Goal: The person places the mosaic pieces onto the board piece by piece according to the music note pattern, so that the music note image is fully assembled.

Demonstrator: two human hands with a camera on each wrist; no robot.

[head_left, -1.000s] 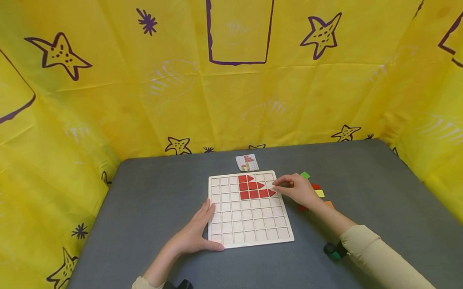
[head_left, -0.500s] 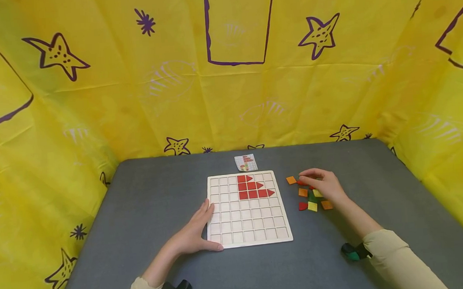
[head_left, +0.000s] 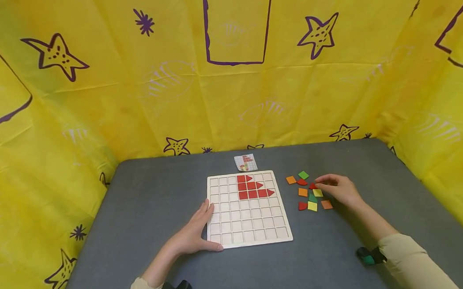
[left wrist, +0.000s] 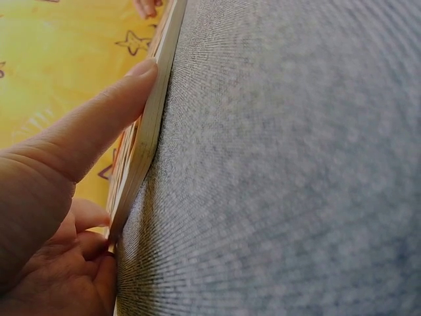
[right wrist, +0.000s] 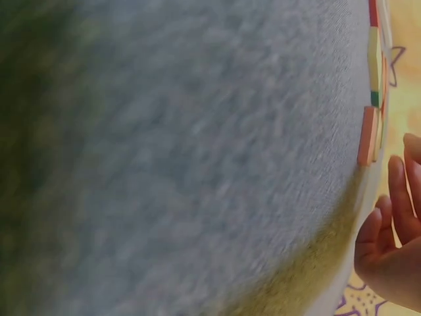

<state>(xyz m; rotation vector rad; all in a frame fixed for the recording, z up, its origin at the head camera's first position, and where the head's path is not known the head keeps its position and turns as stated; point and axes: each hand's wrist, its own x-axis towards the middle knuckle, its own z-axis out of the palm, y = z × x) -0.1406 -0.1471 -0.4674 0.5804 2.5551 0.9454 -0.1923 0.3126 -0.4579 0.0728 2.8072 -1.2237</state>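
Note:
In the head view, a white square grid board lies on the table. Red square and pointed tiles fill parts of its top three rows, each row ending in a point to the right. My left hand rests along the board's left side, thumb at the near corner; in the left wrist view the thumb lies straight against the board's edge. My right hand is over the loose tiles, thumb and forefinger slightly apart at the edge of a red tile; no tile shows lifted.
Loose tiles lie right of the board: orange, light green, yellow, dark green and red ones. A small printed pattern card lies beyond the board. A yellow patterned cloth stands behind the table.
My right hand has moved from the board's right edge to the loose tiles, then further right across them, uncovering most. My left hand has stayed on the board, whose tiles look unchanged.

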